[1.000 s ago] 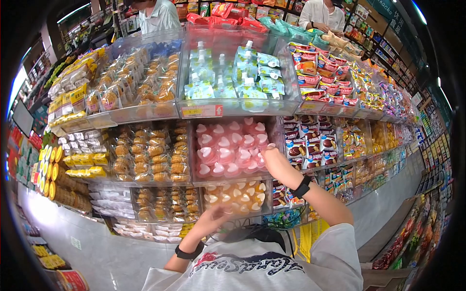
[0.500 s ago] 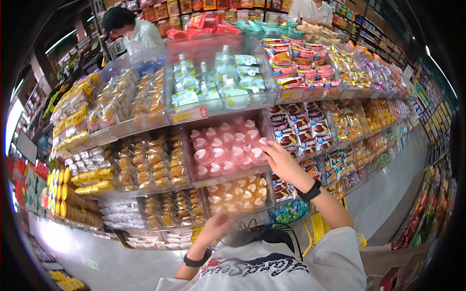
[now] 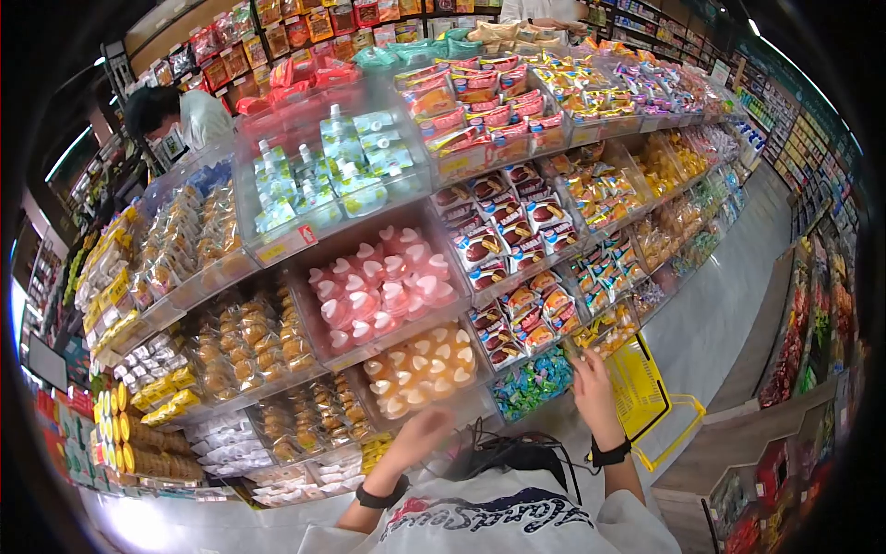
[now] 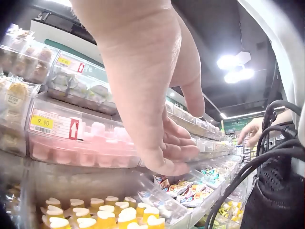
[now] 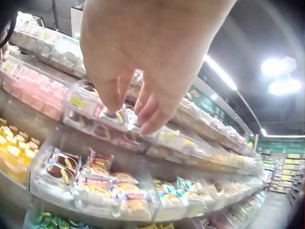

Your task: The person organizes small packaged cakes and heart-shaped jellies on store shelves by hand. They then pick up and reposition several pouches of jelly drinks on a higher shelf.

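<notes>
My left hand hovers before the bin of orange jelly cups with heart-shaped white lids. In the left wrist view its fingers are loosely bent and hold nothing, and pink jelly cups stand behind it. My right hand is beside the blue-green wrapped candies, left of a yellow shopping basket. In the right wrist view its thumb and fingers hang apart with nothing between them, in front of shelves of packaged cakes.
Tiered clear bins hold drink pouches, chocolate cakes and bagged pastries. A person stands behind the display at the back left. Dark cables hang by my body. Grey floor runs along the right.
My right hand has withdrawn from the pink jelly cups and moved down and right toward the basket. The head view has turned right. The left hand stays low near the orange cups.
</notes>
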Tool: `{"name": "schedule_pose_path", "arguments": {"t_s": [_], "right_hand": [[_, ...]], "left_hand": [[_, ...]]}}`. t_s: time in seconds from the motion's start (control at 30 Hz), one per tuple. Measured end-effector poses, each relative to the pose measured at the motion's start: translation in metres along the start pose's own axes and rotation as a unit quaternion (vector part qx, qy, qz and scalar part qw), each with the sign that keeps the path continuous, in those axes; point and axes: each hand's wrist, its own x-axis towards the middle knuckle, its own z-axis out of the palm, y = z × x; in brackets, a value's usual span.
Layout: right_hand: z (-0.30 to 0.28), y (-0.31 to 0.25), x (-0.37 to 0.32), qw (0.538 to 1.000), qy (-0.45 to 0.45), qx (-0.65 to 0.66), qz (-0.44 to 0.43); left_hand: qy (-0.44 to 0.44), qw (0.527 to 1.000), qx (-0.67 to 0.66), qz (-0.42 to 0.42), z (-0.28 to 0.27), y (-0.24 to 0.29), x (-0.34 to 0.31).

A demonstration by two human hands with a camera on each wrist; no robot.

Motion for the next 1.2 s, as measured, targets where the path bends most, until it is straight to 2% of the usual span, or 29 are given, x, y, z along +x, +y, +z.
{"name": "schedule_pose_path", "arguments": {"t_s": [0.07, 0.17, 0.23, 0.27, 0.37, 0.47, 0.5, 0.6, 0.67, 0.73, 0.8, 0.87, 0.93, 1.0, 1.07, 1.13, 1.2], "right_hand": [[-0.007, 0.025, -0.026, 0.999, 0.024, -0.018, 0.035], [-0.016, 0.048, -0.059, 0.995, 0.043, -0.037, 0.079], [-0.024, 0.060, -0.074, 0.994, 0.033, -0.032, 0.095], [-0.029, 0.066, -0.079, 0.995, 0.027, -0.027, 0.095], [-0.051, 0.078, -0.090, 0.994, 0.002, 0.002, 0.107], [-0.075, 0.101, -0.104, 0.996, 0.010, 0.009, 0.092], [-0.081, 0.111, -0.110, 0.996, 0.007, 0.004, 0.088], [-0.094, 0.143, -0.130, 0.997, -0.006, 0.004, 0.080], [-0.101, 0.160, -0.142, 0.996, -0.020, 0.019, 0.084], [-0.110, 0.167, -0.150, 0.996, -0.017, 0.024, 0.079], [-0.112, 0.176, -0.157, 0.997, -0.019, 0.025, 0.076], [-0.107, 0.188, -0.161, 0.997, -0.022, 0.025, 0.076], [-0.106, 0.185, -0.157, 0.995, -0.040, 0.031, 0.085], [-0.102, 0.180, -0.152, 0.995, -0.050, 0.038, 0.081], [-0.094, 0.171, -0.142, 0.995, -0.050, 0.046, 0.066], [-0.086, 0.158, -0.130, 0.996, -0.041, 0.059, 0.044], [-0.078, 0.142, -0.115, 0.996, -0.035, 0.071, 0.029]], "left_hand": [[0.018, 1.000, -0.003, 0.021, 0.015, 0.010, 0.003], [0.009, 0.999, 0.038, 0.008, 0.039, 0.010, 0.005], [0.004, 1.000, 0.018, -0.015, 0.061, 0.023, 0.003], [0.004, 1.000, 0.006, -0.026, 0.073, 0.027, 0.001], [0.021, 0.998, 0.033, 0.046, 0.108, 0.013, 0.007], [0.022, 0.997, 0.062, 0.030, 0.140, 0.038, 0.004], [0.030, 0.996, 0.059, 0.058, 0.147, 0.037, 0.005], [0.091, 0.991, 0.087, 0.053, 0.157, 0.067, -0.002], [0.135, 0.974, 0.147, 0.110, 0.149, 0.081, -0.007], [0.163, 0.979, 0.109, 0.059, 0.142, 0.122, -0.022], [0.198, 0.965, 0.103, 0.139, 0.120, 0.132, -0.023], [0.224, 0.957, 0.099, 0.155, 0.097, 0.158, -0.027], [0.234, 0.951, 0.112, 0.167, 0.063, 0.179, -0.027], [0.272, 0.927, 0.127, 0.224, 0.033, 0.208, -0.022], [0.298, 0.918, 0.153, 0.212, 0.008, 0.248, -0.020], [0.342, 0.879, 0.209, 0.258, -0.040, 0.264, 0.003], [0.383, 0.855, 0.254, 0.240, -0.089, 0.282, 0.034]]}}
